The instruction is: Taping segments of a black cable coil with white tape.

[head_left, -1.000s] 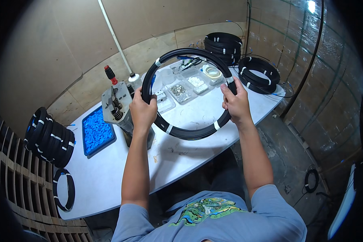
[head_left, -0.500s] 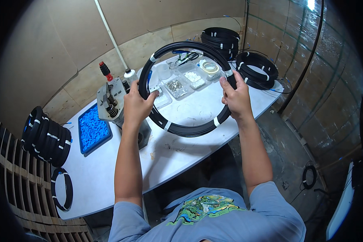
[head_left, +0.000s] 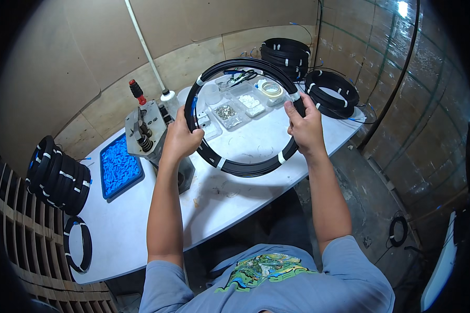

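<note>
A large coil of black cable (head_left: 250,169), bound with several bands of white tape, is held up above the white table (head_left: 235,195). My left hand (head_left: 180,140) is closed around its left side, thumb toward the inside of the ring. On the opposite side, my right hand (head_left: 306,128) grips the coil just below a white tape band. A blue piece (head_left: 194,103) shows along the coil's upper left, above my left hand. Through the ring I see clear trays holding small metal parts (head_left: 226,115) and white pieces (head_left: 250,103).
A press-like metal machine (head_left: 150,128) stands left of the coil, beside a tray of blue pieces (head_left: 121,167). More black coils are stacked at the left (head_left: 60,175), with a single coil (head_left: 78,245) nearer. Further stacked coils (head_left: 284,55) stand at the back right.
The coil has tilted and dipped slightly at its top. My left hand has shifted a little lower on its side, and the blue piece there shows more. My right hand stays nearly in place.
</note>
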Demonstrator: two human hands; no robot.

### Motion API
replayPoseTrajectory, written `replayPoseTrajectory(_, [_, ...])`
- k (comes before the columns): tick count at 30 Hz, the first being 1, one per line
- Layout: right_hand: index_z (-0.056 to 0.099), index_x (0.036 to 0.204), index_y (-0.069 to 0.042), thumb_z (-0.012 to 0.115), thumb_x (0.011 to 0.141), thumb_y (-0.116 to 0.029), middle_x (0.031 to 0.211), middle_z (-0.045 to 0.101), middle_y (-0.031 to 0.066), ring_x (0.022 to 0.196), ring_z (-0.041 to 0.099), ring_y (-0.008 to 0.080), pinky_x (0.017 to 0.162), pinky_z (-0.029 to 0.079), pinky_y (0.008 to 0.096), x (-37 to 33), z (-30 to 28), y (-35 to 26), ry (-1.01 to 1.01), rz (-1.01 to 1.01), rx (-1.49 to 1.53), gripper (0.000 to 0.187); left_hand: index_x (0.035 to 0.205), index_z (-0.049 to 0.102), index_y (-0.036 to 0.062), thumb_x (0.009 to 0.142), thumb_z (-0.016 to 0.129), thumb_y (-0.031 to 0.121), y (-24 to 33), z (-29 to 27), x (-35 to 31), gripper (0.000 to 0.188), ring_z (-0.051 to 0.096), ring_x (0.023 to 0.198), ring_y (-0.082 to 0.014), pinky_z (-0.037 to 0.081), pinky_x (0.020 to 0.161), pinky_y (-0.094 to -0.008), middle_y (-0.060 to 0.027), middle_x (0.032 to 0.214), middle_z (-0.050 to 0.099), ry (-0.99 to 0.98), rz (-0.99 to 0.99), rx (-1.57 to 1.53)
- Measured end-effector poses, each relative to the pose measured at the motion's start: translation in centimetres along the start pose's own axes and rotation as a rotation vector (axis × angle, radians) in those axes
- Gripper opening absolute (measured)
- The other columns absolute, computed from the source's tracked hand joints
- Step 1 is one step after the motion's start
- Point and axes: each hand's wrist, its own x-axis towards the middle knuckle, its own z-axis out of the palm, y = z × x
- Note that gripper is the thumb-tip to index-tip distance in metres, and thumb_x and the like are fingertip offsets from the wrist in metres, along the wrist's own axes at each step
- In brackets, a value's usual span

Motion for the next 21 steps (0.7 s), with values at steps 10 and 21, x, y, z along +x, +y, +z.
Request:
replayPoseTrajectory(10, [0.048, 0.136, -0.001, 0.065, 0.097, -0.016, 0.065, 0.047, -0.0043, 0.048, 0.037, 0.0029, 0.042, 0.033, 0.0215, 1.1, -0.7, 0.9, -0.008, -0.006, 0.070, 0.045, 0.155, 0.023, 0.0027, 0.080, 0.055, 0.002, -2.8, 1.6, 0.2, 0.082, 0.064, 0.102, -0.0205, 0.050, 0.085, -0.0294, -0.0112, 0.116, 0.062, -0.047, 0.042, -0.400])
replayPoseTrajectory(21, [0.047, 0.125, -0.005, 0.062, 0.099, -0.020, 0.069, 0.043, -0.0046, 0.050, 0.036, 0.0025, 0.044, 0.033, 0.0196, 1.2, -1.8, 1.4, -0.075, 0.114, 0.232, 0.034, 0.139, 0.040, 0.0022, 0.097, 0.059, 0.014, -2.7, 2.1, -0.9, 0.047, 0.066, 0.086, -0.0188, 0.058, 0.078, -0.0366, -0.0111, 0.102, 0.063, -0.134, -0.054, -1.273])
